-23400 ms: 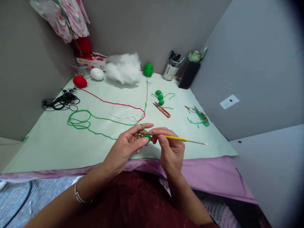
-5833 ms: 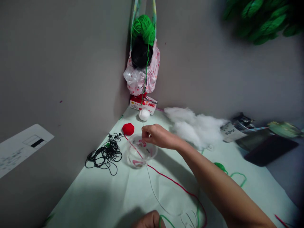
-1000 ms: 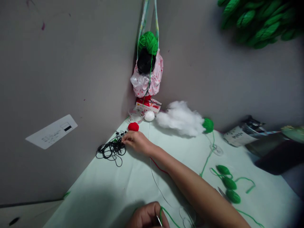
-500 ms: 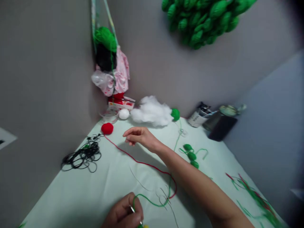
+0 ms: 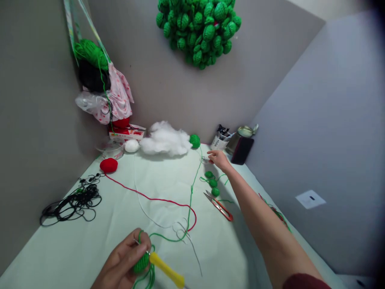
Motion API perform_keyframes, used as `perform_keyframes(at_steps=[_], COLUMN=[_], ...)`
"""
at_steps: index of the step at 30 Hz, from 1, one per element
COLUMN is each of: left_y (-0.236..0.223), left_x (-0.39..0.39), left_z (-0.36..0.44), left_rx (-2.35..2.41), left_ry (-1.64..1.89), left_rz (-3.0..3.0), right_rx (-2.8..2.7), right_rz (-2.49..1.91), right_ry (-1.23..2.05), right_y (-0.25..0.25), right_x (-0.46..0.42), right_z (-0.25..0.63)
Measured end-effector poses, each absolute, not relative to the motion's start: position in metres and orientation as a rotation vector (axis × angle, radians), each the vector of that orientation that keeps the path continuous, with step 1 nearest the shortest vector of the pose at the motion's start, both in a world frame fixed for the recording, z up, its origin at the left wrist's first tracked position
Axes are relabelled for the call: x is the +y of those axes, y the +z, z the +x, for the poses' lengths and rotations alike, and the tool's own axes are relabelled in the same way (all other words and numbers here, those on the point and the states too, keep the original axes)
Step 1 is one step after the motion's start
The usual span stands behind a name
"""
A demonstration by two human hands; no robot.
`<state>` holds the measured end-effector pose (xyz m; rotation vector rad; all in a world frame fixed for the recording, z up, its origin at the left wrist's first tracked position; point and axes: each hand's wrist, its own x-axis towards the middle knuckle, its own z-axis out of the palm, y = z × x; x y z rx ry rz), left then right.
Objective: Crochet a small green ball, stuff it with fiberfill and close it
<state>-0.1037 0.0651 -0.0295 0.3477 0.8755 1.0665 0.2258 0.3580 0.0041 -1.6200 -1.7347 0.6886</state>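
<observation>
In the head view my left hand [image 5: 124, 259], at the lower middle, is closed around a small green crochet piece [image 5: 141, 263] and a crochet hook [image 5: 166, 269] with a yellow handle. Green yarn loops over its index finger and runs across the table to a green yarn ball [image 5: 195, 141]. My right hand [image 5: 219, 159] is stretched far forward, fingers apart and partly bent, beside a small wire coil [image 5: 205, 159] by the green strand; whether it touches the coil I cannot tell. Three small green crocheted pieces [image 5: 213, 183] and orange-handled thread snips [image 5: 221, 208] lie nearer me.
A red yarn ball [image 5: 108, 165], white yarn ball [image 5: 131, 145] and stuffing [image 5: 167, 139] sit toward the back. Tangled black cord [image 5: 73, 202] lies left. A wire coil [image 5: 182, 229] stands mid-table. A phone [image 5: 243, 151] leans back right. A green crocheted cluster [image 5: 200, 30] hangs above.
My right hand has moved right, from near the red yarn ball to the wire coil by the green ball. The view has turned right, showing more of the left hand's hook and piece.
</observation>
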Motion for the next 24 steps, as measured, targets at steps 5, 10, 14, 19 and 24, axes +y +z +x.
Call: perform_keyframes(at_steps=[5,10,14,19,24], left_y=[-0.013,0.018,0.032,0.03,0.03], left_x=[0.053,0.035,0.023,0.001,-0.015], left_z=[-0.092,-0.062,-0.034,-0.014,-0.015], left_rx=[0.88,0.846,0.754,0.628,0.629], left_ry=[1.108,1.172,1.256,1.236,1.126], left_rz=[0.329,0.324,0.339,0.499,0.745], right_rx=[-1.664,-1.834,-2.019,-1.631,-1.195], right_rz=[-1.548,-1.299,-0.769,-0.8,-0.79], right_ry=[0.694,0.854,0.917,0.893,1.066], right_y=[0.027,0.046,0.04,0.009,-0.01], right_x=[0.31,0.177,0.065,0.002,-0.006], right_z=[0.222,0.193,0.161,0.141,0.143])
